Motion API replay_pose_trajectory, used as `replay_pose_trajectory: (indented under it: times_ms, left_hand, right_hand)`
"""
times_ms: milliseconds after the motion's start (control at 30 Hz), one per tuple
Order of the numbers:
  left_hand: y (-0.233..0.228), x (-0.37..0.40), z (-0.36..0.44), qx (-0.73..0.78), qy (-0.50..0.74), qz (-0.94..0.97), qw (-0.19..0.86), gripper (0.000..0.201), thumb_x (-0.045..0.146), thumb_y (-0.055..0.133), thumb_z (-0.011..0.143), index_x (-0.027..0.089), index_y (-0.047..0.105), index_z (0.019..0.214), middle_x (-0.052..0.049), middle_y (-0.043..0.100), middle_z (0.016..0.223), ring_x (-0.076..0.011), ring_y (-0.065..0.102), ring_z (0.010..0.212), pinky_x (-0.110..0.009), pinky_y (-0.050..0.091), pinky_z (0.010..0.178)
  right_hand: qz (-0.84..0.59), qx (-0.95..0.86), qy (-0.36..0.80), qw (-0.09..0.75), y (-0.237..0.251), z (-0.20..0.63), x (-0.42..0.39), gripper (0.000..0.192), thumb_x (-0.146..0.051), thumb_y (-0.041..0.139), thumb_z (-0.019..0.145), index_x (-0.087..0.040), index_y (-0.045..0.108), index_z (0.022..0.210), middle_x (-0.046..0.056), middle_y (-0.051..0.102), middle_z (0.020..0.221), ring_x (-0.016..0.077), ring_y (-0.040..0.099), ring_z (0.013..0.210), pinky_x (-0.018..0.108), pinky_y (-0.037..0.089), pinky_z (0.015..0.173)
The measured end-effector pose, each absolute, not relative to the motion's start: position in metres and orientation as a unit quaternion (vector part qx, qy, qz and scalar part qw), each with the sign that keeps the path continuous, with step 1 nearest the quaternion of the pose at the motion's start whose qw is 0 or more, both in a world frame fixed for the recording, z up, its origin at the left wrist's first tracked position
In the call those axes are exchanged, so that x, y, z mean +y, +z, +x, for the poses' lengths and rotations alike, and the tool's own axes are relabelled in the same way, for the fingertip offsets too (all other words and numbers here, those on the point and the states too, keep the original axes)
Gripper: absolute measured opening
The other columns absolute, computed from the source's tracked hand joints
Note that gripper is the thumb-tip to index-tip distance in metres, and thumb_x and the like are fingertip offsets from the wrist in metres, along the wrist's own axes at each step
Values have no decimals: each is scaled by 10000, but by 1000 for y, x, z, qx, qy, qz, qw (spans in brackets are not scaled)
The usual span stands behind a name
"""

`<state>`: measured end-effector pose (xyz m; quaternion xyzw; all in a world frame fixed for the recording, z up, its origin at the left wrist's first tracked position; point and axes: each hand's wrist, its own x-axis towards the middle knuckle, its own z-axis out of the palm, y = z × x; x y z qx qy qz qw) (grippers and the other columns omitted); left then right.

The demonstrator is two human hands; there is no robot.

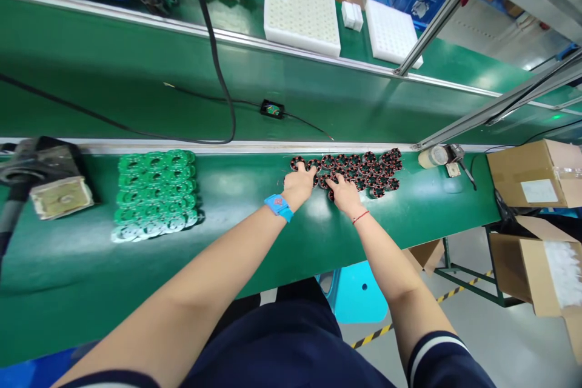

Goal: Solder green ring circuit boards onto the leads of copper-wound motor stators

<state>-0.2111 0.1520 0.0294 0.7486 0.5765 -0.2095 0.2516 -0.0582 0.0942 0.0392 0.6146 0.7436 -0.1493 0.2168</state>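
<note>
Several copper-wound motor stators (375, 176), small dark rings with reddish windings, lie in packed rows on the green bench. My left hand (299, 187) is at the left end of these rows, thumb and finger closed about a stator (297, 162) there. Just to the right, my right hand (345, 195) has its thumb and finger on another stator (331, 195) at the near edge of the group. My fingers partly hide both stators. Farther left, stacks of green ring-shaped circuit boards (157, 194) stand in rows.
A clamp-like device (43, 170) stands at the far left. To the right are a jar (433, 156) and cardboard boxes (531, 173). Behind, a raised shelf holds white foam trays (302, 9); a black cable (213, 54) hangs down. A blue stool (361, 294) stands below the bench.
</note>
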Motion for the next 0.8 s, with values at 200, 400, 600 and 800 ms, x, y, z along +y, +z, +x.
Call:
replay_pose_trajectory:
  times_ms: [200,400,600,800]
  left_hand:
    - [27,157,-209,589,-217,733,263,465,385,678,993,191,573,1402,-127,608,1394,-267,662,1156,-480,613,945]
    - [29,149,-219,581,-196,740,278,447,388,678,993,186,588,1381,-123,620,1376,-264,665,1150,-478,611,945]
    - [31,82,-259,586,-153,748,272,447,384,670,999,187,582,1391,-124,622,1373,-259,671,1134,-471,617,933]
    - [31,6,-324,611,-129,737,257,518,262,613,1023,237,483,1524,-170,563,1488,-246,720,1059,-461,621,925]
  right_hand:
    - [622,738,-148,215,38,-59,96,556,-189,373,1035,-319,455,1569,155,399,1661,248,672,1242,400,481,1074]
    - [630,732,-137,219,35,-68,89,521,-191,413,1030,-306,516,1528,177,388,1655,261,649,1290,395,476,1094]
    - [603,755,-143,214,32,-97,59,511,-160,431,1016,-274,551,1501,219,408,1637,252,687,1239,375,491,1085]
    - [560,785,-153,216,32,-157,15,504,-119,411,1009,-203,561,1482,282,391,1640,288,670,1278,435,490,1101]
